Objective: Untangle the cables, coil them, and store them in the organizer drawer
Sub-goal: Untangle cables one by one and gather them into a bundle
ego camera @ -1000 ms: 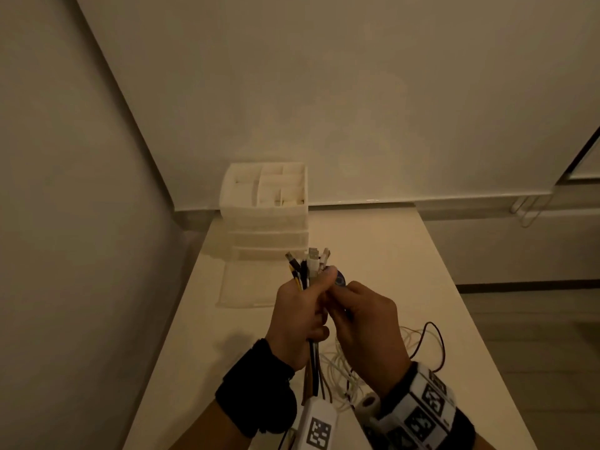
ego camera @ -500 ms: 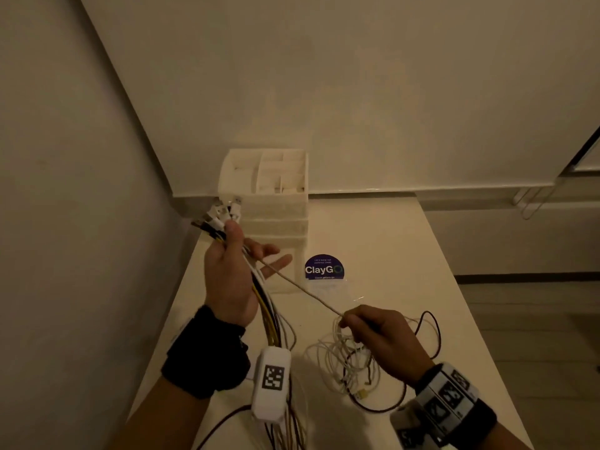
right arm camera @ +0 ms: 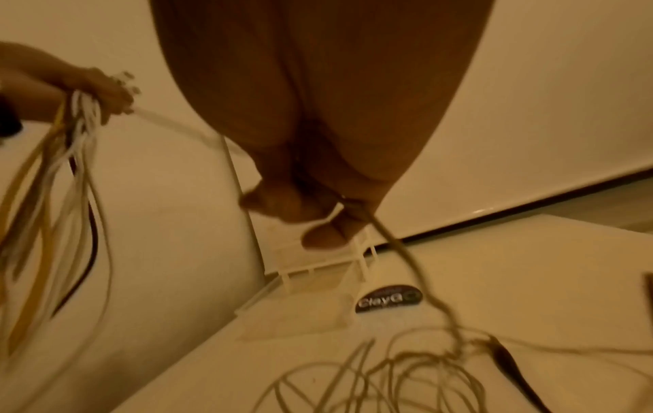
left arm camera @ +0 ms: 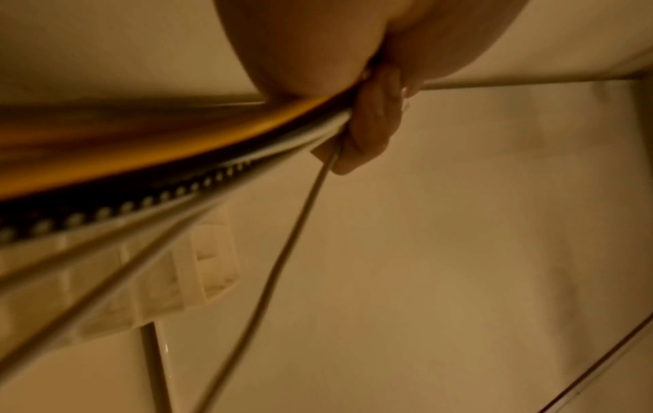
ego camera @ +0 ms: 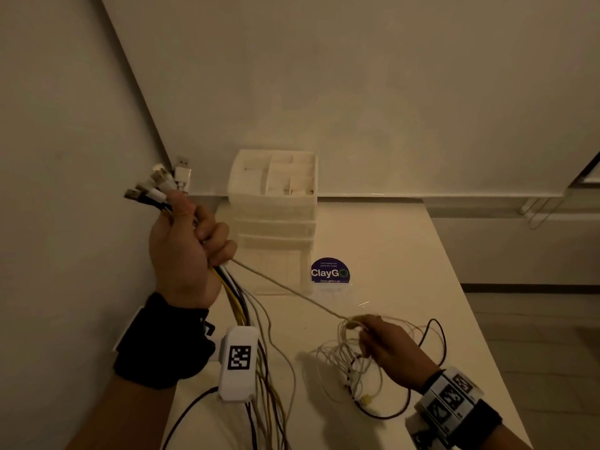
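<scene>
Head camera looking down over the counter (ego camera: 389,241) toward its far-left corner, wrist cameras close under each palm, all sharing the organizer (ego camera: 274,203).

A bundle of cables (ego camera: 238,306) is hanging left of the organizer (ego camera: 274,203); one pale cable (ego camera: 289,289) is stretching toward a seemingly tangled heap (ego camera: 349,358) before it.

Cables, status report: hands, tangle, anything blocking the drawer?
Left hand grips cable bundle. Right hand pinches one white cable taut over tangle. Organizer drawer open, unobstructed.
</scene>
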Demonstrator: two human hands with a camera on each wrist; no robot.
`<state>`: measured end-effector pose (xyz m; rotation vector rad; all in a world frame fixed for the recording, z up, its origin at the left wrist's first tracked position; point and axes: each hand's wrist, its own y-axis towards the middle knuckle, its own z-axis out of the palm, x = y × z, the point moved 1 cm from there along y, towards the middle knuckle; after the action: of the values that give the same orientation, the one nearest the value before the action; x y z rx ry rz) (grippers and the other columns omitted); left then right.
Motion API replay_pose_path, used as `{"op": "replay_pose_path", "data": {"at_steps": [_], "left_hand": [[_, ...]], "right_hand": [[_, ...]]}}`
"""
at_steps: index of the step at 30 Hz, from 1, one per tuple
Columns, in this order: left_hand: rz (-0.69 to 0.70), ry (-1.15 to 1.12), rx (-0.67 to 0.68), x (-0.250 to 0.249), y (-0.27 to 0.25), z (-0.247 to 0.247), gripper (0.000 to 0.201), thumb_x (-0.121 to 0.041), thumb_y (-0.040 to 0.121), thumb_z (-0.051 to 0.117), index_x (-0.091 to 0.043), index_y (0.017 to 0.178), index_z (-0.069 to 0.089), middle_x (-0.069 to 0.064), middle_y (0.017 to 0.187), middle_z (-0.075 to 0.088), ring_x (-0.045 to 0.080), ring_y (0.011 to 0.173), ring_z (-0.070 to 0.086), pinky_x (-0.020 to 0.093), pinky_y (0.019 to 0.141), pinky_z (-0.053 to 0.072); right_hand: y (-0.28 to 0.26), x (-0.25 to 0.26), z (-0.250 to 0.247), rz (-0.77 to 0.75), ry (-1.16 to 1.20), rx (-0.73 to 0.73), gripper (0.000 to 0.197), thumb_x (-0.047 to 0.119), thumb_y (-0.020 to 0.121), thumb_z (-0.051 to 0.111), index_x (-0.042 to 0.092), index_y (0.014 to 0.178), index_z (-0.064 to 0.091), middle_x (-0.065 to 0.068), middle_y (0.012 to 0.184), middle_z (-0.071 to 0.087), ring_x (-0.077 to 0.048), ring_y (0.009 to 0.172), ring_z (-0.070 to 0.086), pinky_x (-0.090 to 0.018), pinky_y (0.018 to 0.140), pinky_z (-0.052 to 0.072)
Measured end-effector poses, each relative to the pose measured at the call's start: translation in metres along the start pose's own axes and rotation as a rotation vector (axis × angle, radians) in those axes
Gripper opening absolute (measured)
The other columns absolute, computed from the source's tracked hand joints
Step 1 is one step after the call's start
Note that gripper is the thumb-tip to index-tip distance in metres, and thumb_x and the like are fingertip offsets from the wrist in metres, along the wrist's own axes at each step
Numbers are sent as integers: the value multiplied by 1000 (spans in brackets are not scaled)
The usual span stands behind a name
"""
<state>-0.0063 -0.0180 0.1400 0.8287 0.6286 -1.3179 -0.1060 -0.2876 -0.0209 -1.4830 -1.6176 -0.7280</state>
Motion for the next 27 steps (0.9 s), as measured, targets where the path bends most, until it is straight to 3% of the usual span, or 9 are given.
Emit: {"op": "replay_pose_path", "data": {"at_steps": [3,5,8,12,15,19,23,25,27], "left_hand": [[-15,48,16,-7,4,-7,44,-42,102,37,-21,63,38,-6,53,25,5,36,19,13,37,18],[-33,102,61,-6,4,-8,43,-39,103,39,-20,64,36,-4,53,23,6,36,17,14,37,17],[-114,189,154,4,-3,-2,37,-36,88,67,-19,64,44,-3,54,18,5,35,17,12,37,18],[-254,557,380,43,-35,25,16,-11,85,71,-19,72,66,-9,45,38,5,32,28,14,36,26],[-237,733,521,71,-60,50,14,-4,89,65,-15,81,66,-17,39,49,-5,34,43,8,40,32],[-178,788,479,89,-62,53,28,-15,93,63,-22,66,58,-16,43,51,-1,37,44,12,43,33],[-103,931,540,94,-59,49,27,-17,90,65,-28,66,58,-20,51,55,-1,46,48,15,50,35],[-56,966,470,90,-50,45,31,-9,88,65,-31,67,60,-22,48,55,-7,45,48,11,47,33],[-39,884,309,84,-33,35,17,-4,89,62,-18,83,71,-16,45,51,-5,38,42,17,43,33]], "right_hand": [[-8,-8,-4,48,194,66,26,13,103,39,11,95,63,-4,61,39,-14,53,35,-29,52,32],[-13,-9,-10,79,210,106,26,15,102,41,6,91,62,0,62,40,-12,54,33,-25,52,30],[-12,-5,-20,104,132,103,31,19,102,42,13,79,61,8,60,44,-10,55,36,-27,55,34],[-4,41,-30,-16,50,58,36,28,102,38,18,75,59,2,64,45,-6,55,39,-22,54,36],[4,81,-31,-88,148,32,36,28,102,39,16,71,54,3,60,39,-10,51,33,-21,50,30],[5,99,-37,-53,363,-3,41,37,97,46,7,70,51,-5,59,28,-15,51,22,-30,48,22],[-2,92,-38,-30,486,63,38,34,98,45,9,71,56,2,55,28,-13,49,21,-28,48,19],[-2,83,-40,-39,474,37,39,29,101,41,9,73,59,4,54,31,-11,48,24,-25,48,21],[-1,68,-43,-49,378,-20,39,30,101,41,10,71,58,6,54,34,-9,49,27,-22,48,24]]}}
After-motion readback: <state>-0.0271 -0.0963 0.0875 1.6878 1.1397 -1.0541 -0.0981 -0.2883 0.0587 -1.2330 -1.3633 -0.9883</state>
